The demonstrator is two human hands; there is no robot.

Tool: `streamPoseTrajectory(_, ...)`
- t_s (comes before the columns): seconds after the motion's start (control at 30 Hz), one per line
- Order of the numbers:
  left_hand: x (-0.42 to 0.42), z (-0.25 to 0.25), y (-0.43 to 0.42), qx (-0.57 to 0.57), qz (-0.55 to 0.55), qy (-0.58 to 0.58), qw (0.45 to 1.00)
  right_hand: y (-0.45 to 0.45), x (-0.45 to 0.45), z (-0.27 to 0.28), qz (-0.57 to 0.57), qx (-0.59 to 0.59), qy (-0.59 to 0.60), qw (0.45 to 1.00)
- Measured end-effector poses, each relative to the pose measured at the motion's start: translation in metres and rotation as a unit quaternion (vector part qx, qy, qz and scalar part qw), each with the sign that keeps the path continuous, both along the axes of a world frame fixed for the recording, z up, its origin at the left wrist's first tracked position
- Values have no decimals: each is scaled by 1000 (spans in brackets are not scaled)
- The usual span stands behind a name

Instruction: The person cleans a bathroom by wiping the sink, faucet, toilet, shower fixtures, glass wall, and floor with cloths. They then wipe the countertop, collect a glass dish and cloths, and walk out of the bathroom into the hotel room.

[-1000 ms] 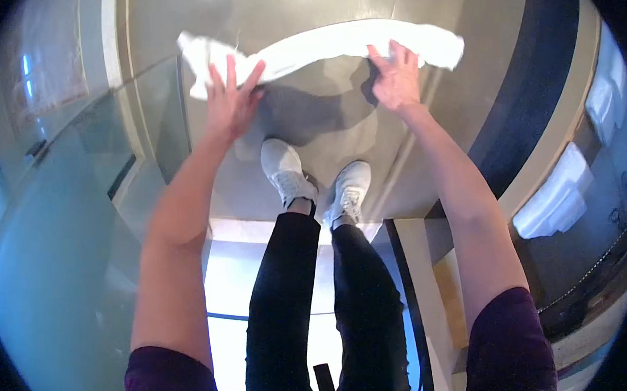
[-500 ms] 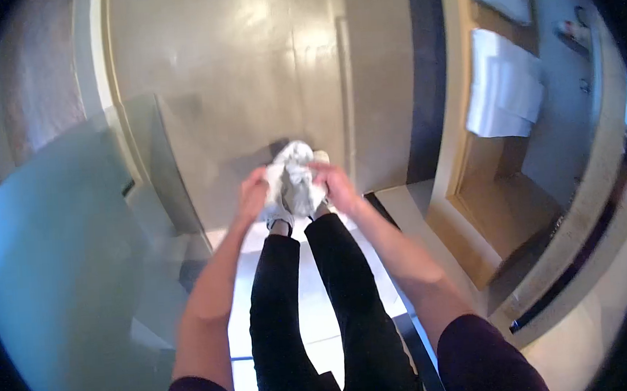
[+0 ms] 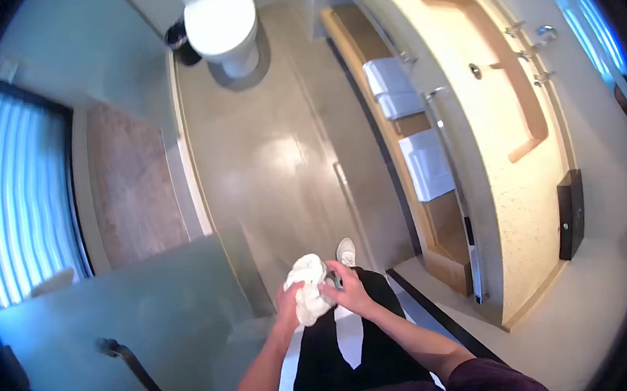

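A crumpled white cloth (image 3: 307, 287) is bunched up in front of my legs, above the floor. My left hand (image 3: 289, 306) grips its left edge. My right hand (image 3: 349, 292) is on its right side, fingers bent around a greyish part that I cannot make out clearly. One white shoe (image 3: 346, 252) shows on the floor just beyond my right hand. The other foot is hidden by the cloth and hands.
Ahead stands a white toilet (image 3: 221, 24) with a black bin (image 3: 184, 45) beside it. To the right, a sink counter (image 3: 525, 253) sits over a shelf with folded white towels (image 3: 428, 164). A frosted glass panel (image 3: 140, 316) is on the left.
The cloth has come up from near the feet and is more bunched together, both hands still on it. My view has lifted, showing the toilet and sink counter.
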State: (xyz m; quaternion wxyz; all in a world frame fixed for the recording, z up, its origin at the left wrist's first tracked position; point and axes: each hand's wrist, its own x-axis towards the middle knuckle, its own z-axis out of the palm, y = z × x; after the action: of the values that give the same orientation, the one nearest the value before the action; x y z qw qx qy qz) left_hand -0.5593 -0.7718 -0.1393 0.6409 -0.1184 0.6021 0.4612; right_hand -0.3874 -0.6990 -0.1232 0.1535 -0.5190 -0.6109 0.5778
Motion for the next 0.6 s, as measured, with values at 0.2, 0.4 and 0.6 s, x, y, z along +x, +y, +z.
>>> streamPoseTrajectory(0.2,33,66,113,155,-144,-190,959,92,16,77,-140,-215,109,960)
streamPoseTrajectory(0.4,68,156,255,150,-370,-66,914,217,100,122,-253,-68,178,949)
streamPoseTrajectory(0.6,135,189,429,361,-406,119,831,341,140,210,-306,300,39,903)
